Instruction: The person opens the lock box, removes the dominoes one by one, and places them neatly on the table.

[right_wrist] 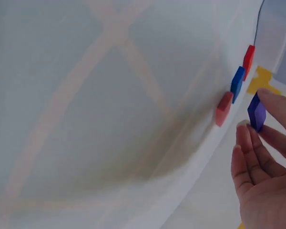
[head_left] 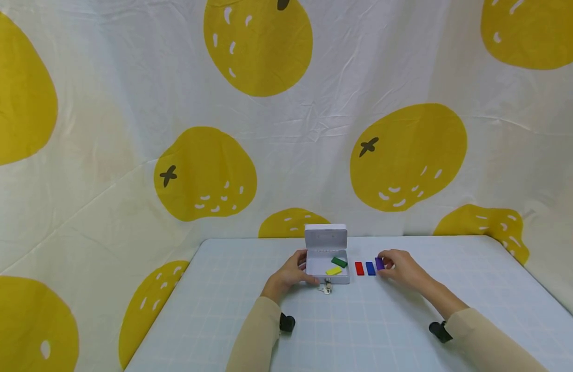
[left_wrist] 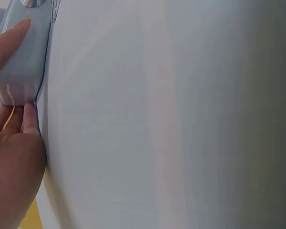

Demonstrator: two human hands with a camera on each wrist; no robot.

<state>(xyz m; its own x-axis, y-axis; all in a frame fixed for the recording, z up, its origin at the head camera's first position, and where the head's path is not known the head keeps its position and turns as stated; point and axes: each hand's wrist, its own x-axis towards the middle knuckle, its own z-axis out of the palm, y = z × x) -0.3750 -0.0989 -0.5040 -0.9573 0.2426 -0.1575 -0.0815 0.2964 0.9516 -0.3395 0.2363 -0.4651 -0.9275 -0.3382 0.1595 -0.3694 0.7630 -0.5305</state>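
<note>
A small white cash box (head_left: 338, 280) stands on the table with its lid raised. Inside lie a green block (head_left: 339, 262) and a yellow block (head_left: 334, 270). My left hand (head_left: 290, 275) grips the box's front left corner, thumb along the front and fingers against the side. To the right of the box, a red block (head_left: 359, 268) and a blue block (head_left: 370, 268) lie in a row. My right hand (head_left: 401, 268) pinches a purple block (right_wrist: 258, 113) between thumb and fingers, above the table. A pinkish-red block (right_wrist: 223, 109) beyond the blue one shows only in the right wrist view.
Keys (head_left: 326, 289) hang from the lock at the box's front. The pale checked table (head_left: 360, 330) ends at a back edge just behind the box. A white curtain (head_left: 305, 170) with yellow fruit prints hangs behind it.
</note>
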